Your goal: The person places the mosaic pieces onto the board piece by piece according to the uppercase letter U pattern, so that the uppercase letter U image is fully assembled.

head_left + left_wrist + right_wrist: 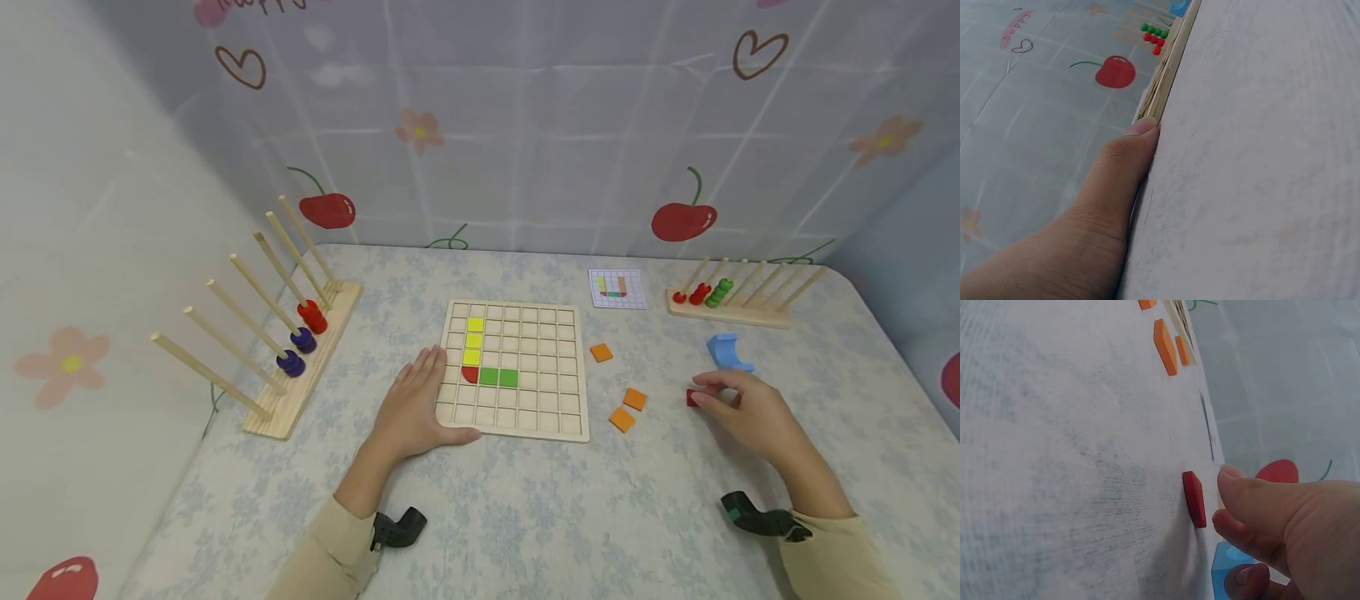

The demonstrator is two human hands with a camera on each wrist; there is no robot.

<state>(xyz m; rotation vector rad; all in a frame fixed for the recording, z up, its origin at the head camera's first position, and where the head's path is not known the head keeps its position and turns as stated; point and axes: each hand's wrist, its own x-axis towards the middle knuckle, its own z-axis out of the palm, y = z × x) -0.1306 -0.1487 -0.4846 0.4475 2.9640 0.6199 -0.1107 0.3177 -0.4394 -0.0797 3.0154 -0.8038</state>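
In the head view my left hand [411, 408] lies spread at the near left corner of a wooden grid board [547, 435], fingers at its left edge and thumb at its near edge. The left wrist view shows the thumb [1125, 153] touching that edge. Several tiles sit in the grid: yellow squares [474, 340], a red rounded piece [470, 375] and green squares [498, 377]. My right hand [750, 412] hovers at another red tile [1194, 500] on the table. In the right wrist view a gap shows between fingertips and tile.
Orange tiles [622, 419] lie right of the board. A blue curved piece [726, 352] is beyond my right hand. A pattern card [617, 288] lies at the back. Bead racks with upright pegs stand at left [300, 404] and back right [738, 314].
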